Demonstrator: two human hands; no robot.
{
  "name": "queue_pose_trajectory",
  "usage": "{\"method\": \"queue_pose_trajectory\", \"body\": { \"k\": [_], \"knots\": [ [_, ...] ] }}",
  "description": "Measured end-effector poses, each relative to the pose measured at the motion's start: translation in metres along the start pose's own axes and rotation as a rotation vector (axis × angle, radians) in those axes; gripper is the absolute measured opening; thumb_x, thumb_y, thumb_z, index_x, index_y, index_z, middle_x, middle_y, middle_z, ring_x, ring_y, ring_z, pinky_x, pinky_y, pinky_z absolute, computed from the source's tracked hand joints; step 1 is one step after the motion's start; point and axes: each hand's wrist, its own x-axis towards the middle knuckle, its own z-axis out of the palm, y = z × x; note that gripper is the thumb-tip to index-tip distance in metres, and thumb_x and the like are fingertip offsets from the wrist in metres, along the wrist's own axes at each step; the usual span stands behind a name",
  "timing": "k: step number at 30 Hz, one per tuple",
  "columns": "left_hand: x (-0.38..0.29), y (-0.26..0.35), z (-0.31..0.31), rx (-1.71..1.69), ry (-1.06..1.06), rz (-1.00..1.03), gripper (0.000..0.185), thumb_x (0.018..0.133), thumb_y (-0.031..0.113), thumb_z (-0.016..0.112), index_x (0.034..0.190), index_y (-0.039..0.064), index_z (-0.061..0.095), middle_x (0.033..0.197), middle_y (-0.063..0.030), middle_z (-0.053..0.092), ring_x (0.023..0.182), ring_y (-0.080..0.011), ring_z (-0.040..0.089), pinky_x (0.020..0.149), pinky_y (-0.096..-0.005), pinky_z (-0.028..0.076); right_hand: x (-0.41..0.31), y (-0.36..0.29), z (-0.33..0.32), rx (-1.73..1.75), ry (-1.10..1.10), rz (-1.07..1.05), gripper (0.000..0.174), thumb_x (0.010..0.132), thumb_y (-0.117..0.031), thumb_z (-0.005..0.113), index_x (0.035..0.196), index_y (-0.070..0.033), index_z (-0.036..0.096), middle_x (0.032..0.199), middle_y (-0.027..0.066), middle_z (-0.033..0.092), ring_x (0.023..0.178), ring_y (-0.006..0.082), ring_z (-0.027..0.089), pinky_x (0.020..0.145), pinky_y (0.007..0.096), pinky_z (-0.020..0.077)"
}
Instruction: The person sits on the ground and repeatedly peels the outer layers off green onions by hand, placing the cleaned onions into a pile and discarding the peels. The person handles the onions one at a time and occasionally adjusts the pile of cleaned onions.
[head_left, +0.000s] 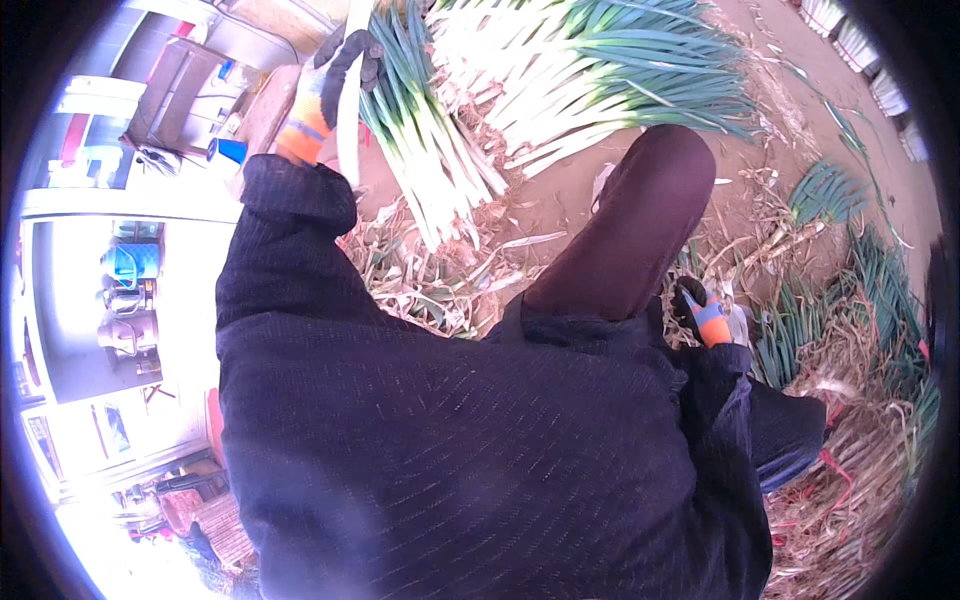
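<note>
My left hand (324, 97), in an orange, grey and black work glove, is at the upper left. Its fingers close around a long pale strip (349, 124); whether this is a stalk or a band is unclear. Close beside that hand lies a bunch of Welsh onions (420, 142), green tops away from me and white stems towards me. My right hand (703, 311), gloved alike, is low beside my brown-covered knee (652, 202). Its dark fingertips are near dry leaves, and I cannot tell whether they hold anything.
A large pile of trimmed onions (570, 67) lies ahead. Peeled husks (442, 292) litter the floor. Untrimmed onions with dry, brown leaves (847, 442) heap up at my right, with red ties among them. A blue cup (227, 151) and a wooden chair (169, 94) are at the left.
</note>
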Motion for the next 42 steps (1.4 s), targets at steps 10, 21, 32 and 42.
{"method": "queue_pose_trajectory", "body": {
  "k": [10, 21, 32, 42],
  "knots": [
    [0.070, -0.322, -0.143, 0.825, 0.669, 0.186, 0.030, 0.081, 0.016, 0.066, 0.107, 0.005, 0.055, 0.071, -0.0099, 0.062, 0.048, -0.0181, 0.055, 0.043, -0.0329, 0.045, 0.008, 0.051, -0.008, -0.131, 0.104, -0.054, 0.036, 0.085, -0.015, 0.060, 0.118, -0.004, 0.053, 0.093, 0.0076, 0.064, 0.080, 0.0189, 0.062, 0.066, 0.0327, 0.0506],
    [0.036, -0.481, -0.165, 0.947, 0.546, -0.699, 0.061, 0.061, 0.040, 0.078, 0.106, 0.005, 0.058, 0.102, -0.0137, 0.064, 0.093, -0.0313, 0.060, 0.083, -0.0387, 0.046, 0.015, 0.134, -0.036, -0.416, 0.227, 0.165, 0.031, 0.084, -0.005, 0.058, 0.114, -0.002, 0.057, 0.106, 0.0097, 0.063, 0.093, 0.0187, 0.060, 0.080, 0.0300, 0.0474],
    [0.129, -0.343, -0.025, 1.329, 0.135, -0.180, 0.043, 0.079, 0.038, 0.056, 0.107, 0.005, 0.059, 0.114, -0.0193, 0.055, 0.106, -0.0339, 0.052, 0.091, -0.0412, 0.041, -0.004, 0.026, -0.003, 0.098, 0.149, 0.209, 0.033, 0.084, -0.007, 0.059, 0.116, -0.002, 0.055, 0.101, 0.0060, 0.063, 0.086, 0.0130, 0.058, 0.073, 0.0255, 0.0470],
    [0.313, -0.379, 0.114, 1.983, -0.668, -0.145, 0.077, 0.084, 0.058, 0.039, 0.140, 0.006, 0.024, 0.144, -0.0198, 0.024, 0.131, -0.0403, 0.023, 0.107, -0.0476, 0.020, 0.012, 0.022, -0.045, -0.449, 0.490, -0.052, 0.040, 0.082, -0.035, 0.062, 0.109, -0.005, 0.059, 0.094, 0.0137, 0.064, 0.083, 0.0263, 0.060, 0.074, 0.0363, 0.0465]
  ]
}}
